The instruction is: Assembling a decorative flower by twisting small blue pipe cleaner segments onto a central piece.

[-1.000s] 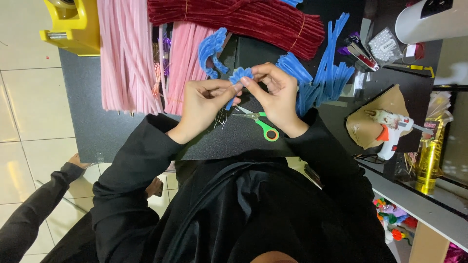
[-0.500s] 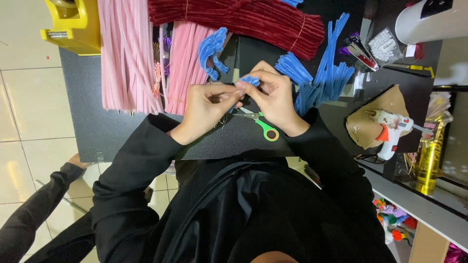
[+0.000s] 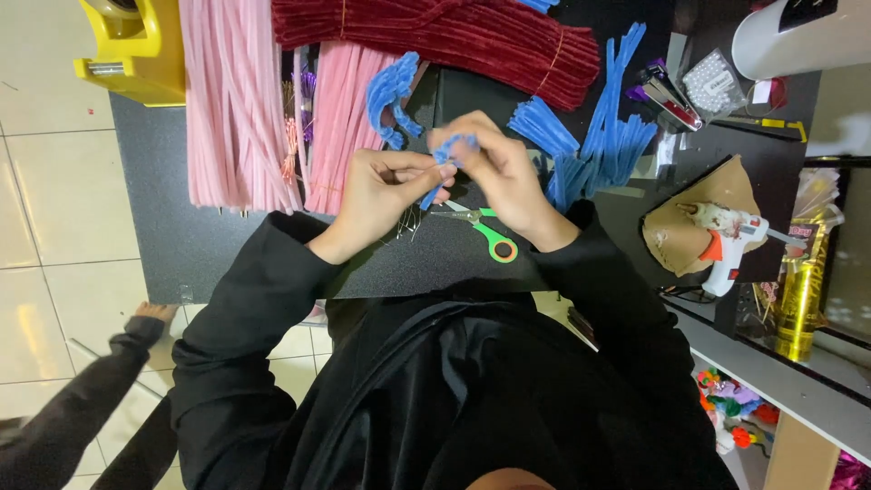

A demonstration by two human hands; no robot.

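A: Quick, what's in your hands?

B: Both on one fuzzy blue pipe cleaner. My left hand pinches its lower end, fingers closed tight on it. My right hand is curled over the bent top part, also gripping it. Hands touching, above the dark grey desk.

A: Where's that in frame?

B: Near centre, slightly toward 12 o'clock.

A: Around it?

B: Green-handled scissors just at 5 o'clock of my hands, lying flat. Loose blue pipe cleaner pile at 2 o'clock. Curled blue piece at 11. Pink pipe cleaner bundles at 10, dark red bundle at 12. White-and-orange glue gun on a brown cardboard piece at 3. Yellow tape dispenser far at 10.

A: Anyone else?

B: A dark sleeve with a hand at 8, well apart.
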